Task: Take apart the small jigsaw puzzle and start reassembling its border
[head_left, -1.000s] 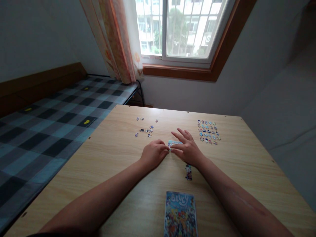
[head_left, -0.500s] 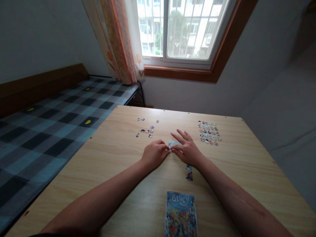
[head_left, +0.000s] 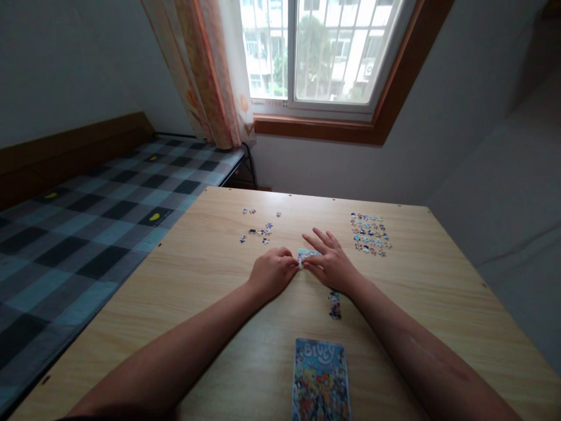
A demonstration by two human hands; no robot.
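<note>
In the middle of the table, a small joined section of jigsaw puzzle [head_left: 305,253] lies partly under my hands. My left hand [head_left: 272,272] is closed at its lower left edge, thumb and fingertips pinched on a puzzle piece that is mostly hidden. My right hand [head_left: 331,264] rests over the section's right side with fingers spread, its thumb close to the left fingertips. Below the right wrist lies a narrow joined strip of puzzle pieces [head_left: 335,306]. Nearer to me is the puzzle box [head_left: 321,380], with "Bluey" lettered on a colourful picture.
Loose puzzle pieces stand in rows [head_left: 370,240] at the right of the wooden table [head_left: 197,263]. Several more loose pieces [head_left: 261,232] are scattered at the left back. A bed with a checked cover [head_left: 118,216] adjoins the left side; a window [head_left: 333,52] is beyond.
The whole view has shifted very slightly. Both hands keep almost the same pose at the puzzle section, and the other pieces have not moved.
</note>
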